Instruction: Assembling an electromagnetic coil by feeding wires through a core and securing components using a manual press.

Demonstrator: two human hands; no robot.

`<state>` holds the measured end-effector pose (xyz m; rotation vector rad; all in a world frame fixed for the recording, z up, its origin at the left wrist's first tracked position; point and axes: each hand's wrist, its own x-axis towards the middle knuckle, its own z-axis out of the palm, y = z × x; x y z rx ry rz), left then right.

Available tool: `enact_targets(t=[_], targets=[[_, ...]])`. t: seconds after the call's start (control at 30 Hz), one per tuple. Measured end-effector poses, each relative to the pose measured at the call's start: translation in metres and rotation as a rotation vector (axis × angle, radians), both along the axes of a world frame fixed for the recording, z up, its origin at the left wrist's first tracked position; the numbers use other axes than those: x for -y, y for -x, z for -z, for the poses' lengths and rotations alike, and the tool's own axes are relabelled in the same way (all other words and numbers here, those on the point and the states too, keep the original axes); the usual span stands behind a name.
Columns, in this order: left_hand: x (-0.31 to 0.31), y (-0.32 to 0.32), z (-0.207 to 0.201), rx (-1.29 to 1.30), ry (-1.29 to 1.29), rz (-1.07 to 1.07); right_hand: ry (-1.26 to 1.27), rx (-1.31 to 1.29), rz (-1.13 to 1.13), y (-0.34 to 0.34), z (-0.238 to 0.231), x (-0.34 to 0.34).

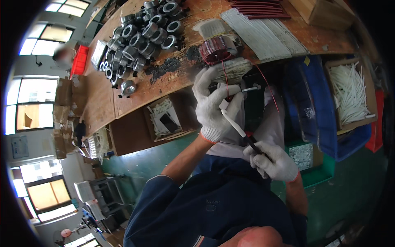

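A ring-shaped coil wound with dark red wire [218, 50] rests at the near edge of the bench, against a worn wooden block [234, 71]. One red wire end drops from it to my left hand [216, 103]; another red wire [267, 86] hangs free to the right. My gloved left hand is closed, its thumb and fingers pinching the wire end beside a white tube [233, 123]. That tube runs down into a slim black piece [252, 142], gripped by my gloved right hand [271, 160] nearer my body. The exact joint at my left fingertips is hidden.
Several metal rings [144, 35] are heaped on the bench's left. White strips [263, 35] and dark red rods [261, 8] lie at the back right. Blue bins [310, 111] and a carton of white tubes [349, 94] stand right. An open carton [164, 117] sits below the bench.
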<state>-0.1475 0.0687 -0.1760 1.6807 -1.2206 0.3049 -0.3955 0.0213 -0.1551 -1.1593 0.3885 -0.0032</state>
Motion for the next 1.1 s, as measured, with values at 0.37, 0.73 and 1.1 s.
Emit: enact_targets(t=[0.37, 0.73, 1.1], targets=[[-0.023, -0.014, -0.035, -0.556, -0.069, 0.39, 0.076, -0.142, 0.048, -0.029, -0.028, -0.003], [-0.02, -0.025, -0.028, -0.587, -0.118, 0.475, -0.236, -0.211, 0.023, -0.027, -0.023, 0.006], [-0.013, -0.042, -0.027, -0.529, -0.184, 0.838, -0.426, -0.21, 0.223, -0.008, -0.027, -0.036]])
